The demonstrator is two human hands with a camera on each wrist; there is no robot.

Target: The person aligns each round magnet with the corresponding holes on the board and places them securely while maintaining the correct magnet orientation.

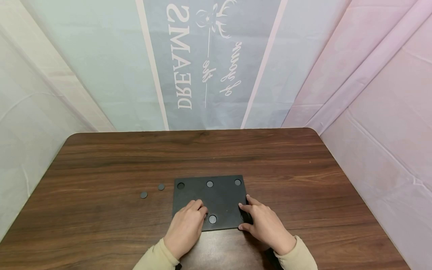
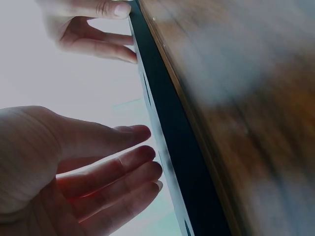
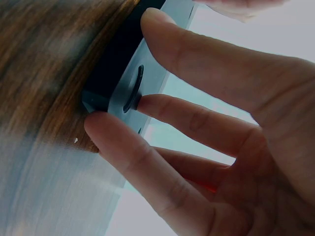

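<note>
A black rectangular board with several round recesses lies on the table. Grey discs fill its top-middle, top-right and bottom-middle recesses, while the top-left recess looks dark and unfilled. My left hand is over the board's near left part, fingertips close to its surface; nothing shows between thumb and fingers in the left wrist view, and the near left corner is hidden. My right hand grips the near right corner, thumb at the near edge and a finger against the side. Its index finger touches a disc tilted in the corner recess.
Two loose grey discs, one nearer and one farther, lie left of the board on the brown wooden table. A printed cloth hangs behind the far edge, with pale cloth along both sides.
</note>
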